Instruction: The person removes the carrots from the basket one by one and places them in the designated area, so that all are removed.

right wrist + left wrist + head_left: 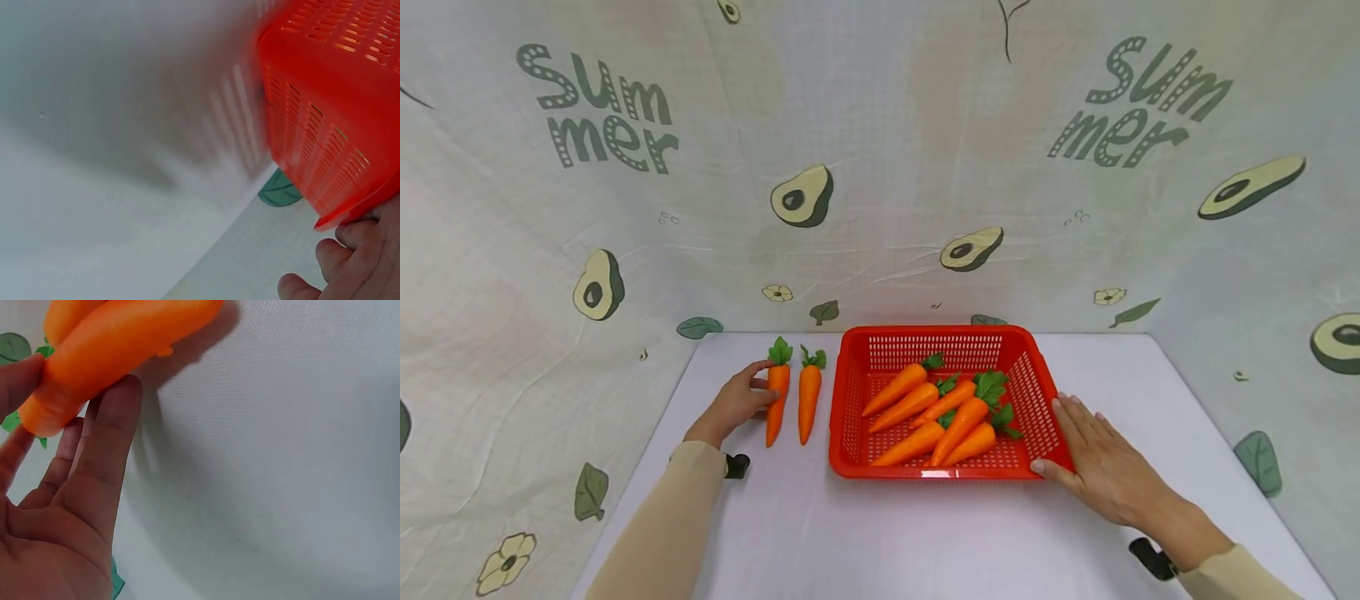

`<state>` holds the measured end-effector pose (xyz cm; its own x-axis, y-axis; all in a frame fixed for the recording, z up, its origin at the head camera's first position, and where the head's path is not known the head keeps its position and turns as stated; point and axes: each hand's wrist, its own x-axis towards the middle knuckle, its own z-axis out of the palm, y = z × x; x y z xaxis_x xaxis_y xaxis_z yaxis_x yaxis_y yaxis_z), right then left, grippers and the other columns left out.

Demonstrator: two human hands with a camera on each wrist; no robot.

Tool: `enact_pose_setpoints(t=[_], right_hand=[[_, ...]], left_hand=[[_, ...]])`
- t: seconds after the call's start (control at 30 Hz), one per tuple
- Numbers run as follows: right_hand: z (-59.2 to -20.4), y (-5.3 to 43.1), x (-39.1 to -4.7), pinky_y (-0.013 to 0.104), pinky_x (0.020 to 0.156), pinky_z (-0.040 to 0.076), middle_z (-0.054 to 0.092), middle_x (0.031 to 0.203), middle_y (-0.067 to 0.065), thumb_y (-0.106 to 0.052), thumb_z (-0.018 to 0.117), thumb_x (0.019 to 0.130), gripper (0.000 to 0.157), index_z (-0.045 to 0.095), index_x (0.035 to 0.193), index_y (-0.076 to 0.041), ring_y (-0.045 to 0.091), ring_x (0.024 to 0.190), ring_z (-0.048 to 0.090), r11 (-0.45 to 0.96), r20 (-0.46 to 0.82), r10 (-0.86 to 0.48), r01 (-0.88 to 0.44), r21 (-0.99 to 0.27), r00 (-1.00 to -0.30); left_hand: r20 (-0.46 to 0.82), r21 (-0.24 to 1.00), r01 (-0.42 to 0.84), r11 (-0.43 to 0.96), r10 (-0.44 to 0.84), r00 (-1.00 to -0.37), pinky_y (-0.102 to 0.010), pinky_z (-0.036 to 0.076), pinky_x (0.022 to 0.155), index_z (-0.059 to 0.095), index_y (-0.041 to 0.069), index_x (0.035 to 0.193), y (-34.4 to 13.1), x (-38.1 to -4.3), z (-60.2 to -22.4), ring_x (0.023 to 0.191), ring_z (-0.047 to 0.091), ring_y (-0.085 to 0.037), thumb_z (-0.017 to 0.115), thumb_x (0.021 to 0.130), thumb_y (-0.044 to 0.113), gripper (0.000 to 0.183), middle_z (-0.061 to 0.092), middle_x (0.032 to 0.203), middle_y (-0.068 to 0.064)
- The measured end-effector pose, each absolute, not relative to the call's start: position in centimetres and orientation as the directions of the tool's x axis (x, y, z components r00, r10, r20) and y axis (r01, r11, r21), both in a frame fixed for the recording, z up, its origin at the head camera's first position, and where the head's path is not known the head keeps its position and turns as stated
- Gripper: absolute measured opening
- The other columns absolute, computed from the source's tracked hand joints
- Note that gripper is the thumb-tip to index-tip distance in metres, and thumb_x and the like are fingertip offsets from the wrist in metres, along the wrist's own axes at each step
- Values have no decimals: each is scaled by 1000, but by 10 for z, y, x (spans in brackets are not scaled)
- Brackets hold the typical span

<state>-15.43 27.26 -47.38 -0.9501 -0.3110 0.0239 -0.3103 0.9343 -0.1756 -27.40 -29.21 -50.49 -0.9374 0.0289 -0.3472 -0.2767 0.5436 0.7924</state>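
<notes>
On the left of the table, my left hand (733, 408) pinches an orange carrot (775, 425) with green leaves between thumb and fingers. In the left wrist view the thumb and fingertips lie on either side of that carrot (119, 344) near its leafy end. A second carrot (808, 404) lies just to its right, untouched. The red plastic basket (880, 472) holds several more carrots (910, 406). My right hand (1108, 467) rests on the basket's right rim with fingers extended; the right wrist view shows its fingers against the basket's edge (337, 81).
A white table (880, 542) carries everything. Behind and beside it hangs a pale cloth (880, 150) printed with avocados, leaves and lettering. The basket stands near the table's back edge. A black wrist strap piece (737, 466) shows by the left sleeve.
</notes>
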Motion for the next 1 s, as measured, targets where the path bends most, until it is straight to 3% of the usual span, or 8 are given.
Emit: enact_pose_setpoints(t=[0.47, 1.0], right_hand=[[-470, 272, -156, 69, 121, 28, 25, 170, 28, -71, 55, 98, 107, 24, 164, 6, 47, 156, 25, 937, 9, -303, -299, -178, -953], [-472, 272, -153, 69, 119, 31, 27, 169, 28, -69, 56, 98, 105, 25, 163, 7, 47, 154, 29, 935, 26, -311, -311, -168, -950]], left_hand=[[-384, 761, -300, 575, 26, -923, -42, 60, 100, 34, 17, 164, -289, -281, -509, 110, 68, -28, 69, 103, 26, 71, 48, 153, -26], [-365, 747, -269, 608, 36, -930, -39, 62, 96, 32, 13, 165, -286, -282, -513, 101, 69, -26, 66, 105, 25, 71, 53, 147, -27]])
